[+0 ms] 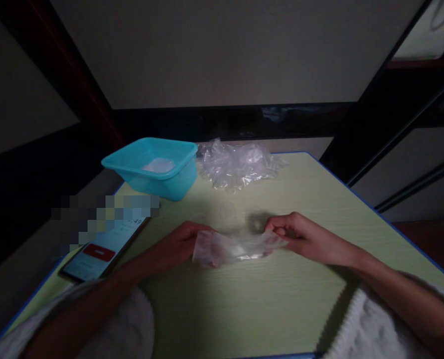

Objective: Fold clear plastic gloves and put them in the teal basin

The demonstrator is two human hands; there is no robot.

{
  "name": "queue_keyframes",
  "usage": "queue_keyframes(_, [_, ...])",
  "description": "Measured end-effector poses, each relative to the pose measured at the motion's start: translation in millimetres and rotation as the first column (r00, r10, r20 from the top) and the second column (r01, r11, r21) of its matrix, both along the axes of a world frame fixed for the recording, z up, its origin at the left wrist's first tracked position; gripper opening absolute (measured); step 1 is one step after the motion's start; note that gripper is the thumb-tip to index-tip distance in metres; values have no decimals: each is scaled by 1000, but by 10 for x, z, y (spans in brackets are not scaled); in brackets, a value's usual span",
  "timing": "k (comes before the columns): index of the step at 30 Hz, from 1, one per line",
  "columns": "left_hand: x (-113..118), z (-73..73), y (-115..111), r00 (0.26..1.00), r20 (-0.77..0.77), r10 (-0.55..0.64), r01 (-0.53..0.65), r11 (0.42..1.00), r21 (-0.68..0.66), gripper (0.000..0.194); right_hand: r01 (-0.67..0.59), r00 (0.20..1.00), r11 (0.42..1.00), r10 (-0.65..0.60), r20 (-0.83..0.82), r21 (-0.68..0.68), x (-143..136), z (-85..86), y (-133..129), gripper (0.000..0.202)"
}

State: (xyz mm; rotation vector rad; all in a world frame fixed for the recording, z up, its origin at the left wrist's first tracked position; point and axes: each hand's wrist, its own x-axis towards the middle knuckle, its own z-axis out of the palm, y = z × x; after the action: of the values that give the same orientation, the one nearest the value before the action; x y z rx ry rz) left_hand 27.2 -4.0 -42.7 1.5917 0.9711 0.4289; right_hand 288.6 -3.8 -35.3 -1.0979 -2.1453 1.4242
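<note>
A small clear plastic bag (232, 248) hangs stretched between my two hands just above the pale green table (266, 304). My left hand (180, 243) grips its left end, partly covered by the plastic. My right hand (300, 235) pinches its right end between thumb and fingers. Both forearms come from white fuzzy sleeves at the bottom corners.
A turquoise plastic basin (154, 167) with something white inside stands at the table's back left. A crumpled heap of clear plastic bags (236, 163) lies right of it. A phone (104, 248) with a lit screen lies at the left edge. The room around is dark.
</note>
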Motion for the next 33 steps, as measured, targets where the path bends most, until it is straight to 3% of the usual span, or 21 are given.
queue_keyframes(5, [37,31,-3,983,-92,158,-156,987,32,29,95,994,992,-98,-41,-80,-30,-51,3,25])
queue_keyframes(10, [34,-10,6,976,-141,168,-176,983,-43,27,184,980,979,-190,-61,-91,-60,-76,0,24])
queue_keyframes(15, [18,-97,0,965,-8,260,-260,965,-38,53,218,971,973,-224,-87,-74,-92,-92,-3,23])
queue_keyframes(18, [7,-124,6,963,6,270,-270,963,-17,57,247,965,968,-250,-82,-45,-98,-112,-2,24])
queue_keyframes(27, [-45,53,-67,940,-105,324,-333,940,-76,98,268,946,955,-286,-155,-127,-58,-141,11,47])
queue_keyframes(33, [-54,46,-112,944,-132,302,-318,939,-130,116,241,939,949,-281,-199,-203,-41,-163,2,59])
